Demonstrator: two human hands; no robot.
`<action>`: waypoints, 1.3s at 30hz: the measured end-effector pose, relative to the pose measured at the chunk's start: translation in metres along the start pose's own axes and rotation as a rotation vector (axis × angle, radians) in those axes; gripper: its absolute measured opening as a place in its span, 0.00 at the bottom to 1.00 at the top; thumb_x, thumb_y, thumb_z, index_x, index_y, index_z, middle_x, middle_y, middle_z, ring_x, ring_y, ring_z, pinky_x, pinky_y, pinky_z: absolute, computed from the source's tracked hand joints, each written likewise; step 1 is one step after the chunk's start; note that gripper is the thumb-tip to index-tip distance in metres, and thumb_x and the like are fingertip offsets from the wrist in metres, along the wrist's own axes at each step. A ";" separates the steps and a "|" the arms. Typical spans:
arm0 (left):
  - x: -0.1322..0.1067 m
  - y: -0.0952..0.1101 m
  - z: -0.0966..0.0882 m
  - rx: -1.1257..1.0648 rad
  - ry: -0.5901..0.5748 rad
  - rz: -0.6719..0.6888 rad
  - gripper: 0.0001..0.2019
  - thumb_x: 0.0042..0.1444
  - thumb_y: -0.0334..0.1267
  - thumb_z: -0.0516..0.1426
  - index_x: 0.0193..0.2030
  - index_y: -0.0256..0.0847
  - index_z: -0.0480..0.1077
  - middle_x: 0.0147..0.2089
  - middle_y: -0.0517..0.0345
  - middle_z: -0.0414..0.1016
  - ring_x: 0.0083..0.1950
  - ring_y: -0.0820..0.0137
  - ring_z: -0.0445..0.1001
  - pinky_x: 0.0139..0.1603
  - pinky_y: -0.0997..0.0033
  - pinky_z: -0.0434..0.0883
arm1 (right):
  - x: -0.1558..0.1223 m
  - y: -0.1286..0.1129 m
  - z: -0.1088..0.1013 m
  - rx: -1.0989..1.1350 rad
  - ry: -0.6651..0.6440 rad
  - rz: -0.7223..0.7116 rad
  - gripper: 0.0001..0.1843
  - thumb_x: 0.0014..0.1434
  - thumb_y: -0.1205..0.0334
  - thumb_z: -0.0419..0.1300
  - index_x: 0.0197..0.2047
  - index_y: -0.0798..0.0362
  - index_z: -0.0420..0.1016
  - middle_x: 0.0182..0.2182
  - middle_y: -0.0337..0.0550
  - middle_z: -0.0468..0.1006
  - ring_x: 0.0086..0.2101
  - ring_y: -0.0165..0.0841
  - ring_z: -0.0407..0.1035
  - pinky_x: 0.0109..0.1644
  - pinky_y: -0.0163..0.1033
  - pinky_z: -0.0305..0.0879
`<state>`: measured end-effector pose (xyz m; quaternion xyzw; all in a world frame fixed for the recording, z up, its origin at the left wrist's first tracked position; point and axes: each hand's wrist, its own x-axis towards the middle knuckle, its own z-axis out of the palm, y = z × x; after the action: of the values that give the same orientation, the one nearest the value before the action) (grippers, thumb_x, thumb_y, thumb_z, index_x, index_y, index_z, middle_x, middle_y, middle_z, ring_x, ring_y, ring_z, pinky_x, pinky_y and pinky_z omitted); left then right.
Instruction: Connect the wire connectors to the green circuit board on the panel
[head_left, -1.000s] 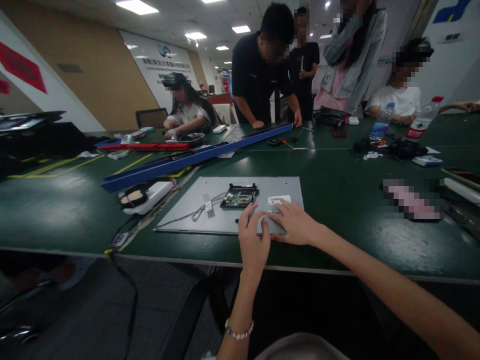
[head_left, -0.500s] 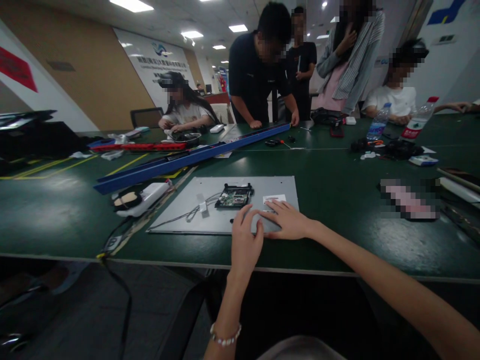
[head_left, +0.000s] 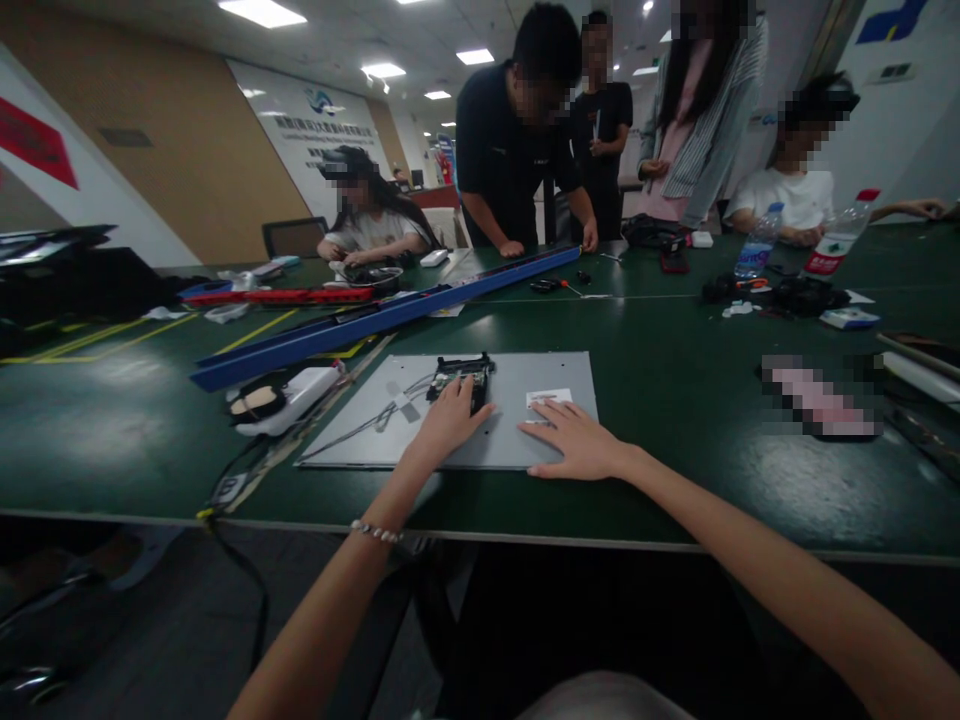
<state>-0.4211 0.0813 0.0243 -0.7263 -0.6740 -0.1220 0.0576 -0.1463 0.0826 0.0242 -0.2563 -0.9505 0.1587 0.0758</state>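
Note:
A flat grey metal panel (head_left: 517, 368) lies on the green table. On it sits a green circuit board in a black frame (head_left: 481, 377), partly covered by my left hand (head_left: 448, 422). The fingers of that hand rest over the board and the thumb is spread to the right. My right hand (head_left: 574, 442) lies open on the panel's right part, fingers spread, just below a white label (head_left: 549, 397). Thin grey cables (head_left: 360, 428) run from the board to the panel's left corner, held by a piece of tape (head_left: 403, 401).
Left of the panel stands a white power strip (head_left: 296, 395) with a black plug. A long blue rail (head_left: 390, 318) crosses the table behind. Bottles (head_left: 759, 242) and a phone (head_left: 817, 398) lie to the right. Several people are across the table, one leaning over the rail (head_left: 517, 150).
My left hand has moved left, from beside my right hand onto the board. The board has shifted slightly left and toward the back. My right hand has stayed in place.

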 end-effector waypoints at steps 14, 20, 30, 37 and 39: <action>0.007 -0.031 -0.015 0.217 0.099 -0.087 0.27 0.63 0.46 0.47 0.64 0.33 0.57 0.64 0.37 0.61 0.65 0.55 0.61 0.62 0.57 0.61 | 0.001 0.004 0.003 0.038 0.003 -0.013 0.48 0.56 0.25 0.42 0.71 0.45 0.47 0.71 0.45 0.37 0.68 0.47 0.32 0.69 0.53 0.33; -0.013 -0.072 -0.038 0.424 0.011 -0.276 0.17 0.60 0.35 0.49 0.54 0.35 0.68 0.51 0.40 0.74 0.52 0.56 0.72 0.51 0.60 0.69 | 0.000 0.004 0.003 0.045 -0.012 -0.011 0.47 0.57 0.26 0.43 0.71 0.44 0.46 0.71 0.41 0.35 0.68 0.47 0.30 0.69 0.53 0.31; 0.036 -0.091 -0.072 0.414 0.155 -0.314 0.20 0.62 0.34 0.44 0.52 0.38 0.73 0.47 0.42 0.77 0.47 0.55 0.76 0.46 0.59 0.69 | 0.000 0.003 0.001 0.060 -0.016 -0.004 0.47 0.57 0.27 0.45 0.71 0.44 0.46 0.71 0.42 0.35 0.68 0.48 0.31 0.69 0.54 0.31; 0.109 -0.103 -0.045 0.232 0.205 -0.267 0.20 0.61 0.37 0.46 0.52 0.39 0.75 0.51 0.48 0.77 0.50 0.59 0.74 0.52 0.64 0.65 | 0.001 0.001 0.000 0.054 -0.018 -0.002 0.47 0.57 0.27 0.44 0.71 0.46 0.48 0.71 0.46 0.36 0.68 0.47 0.31 0.69 0.53 0.32; 0.120 -0.111 -0.028 0.215 0.119 -0.286 0.19 0.59 0.37 0.48 0.51 0.41 0.76 0.50 0.48 0.78 0.51 0.59 0.74 0.52 0.65 0.65 | 0.002 -0.001 -0.002 0.051 -0.016 0.000 0.47 0.57 0.27 0.44 0.71 0.47 0.48 0.71 0.47 0.36 0.68 0.47 0.31 0.69 0.54 0.31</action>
<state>-0.5271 0.1997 0.0731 -0.6043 -0.7749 -0.0989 0.1568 -0.1474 0.0835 0.0266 -0.2529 -0.9467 0.1849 0.0746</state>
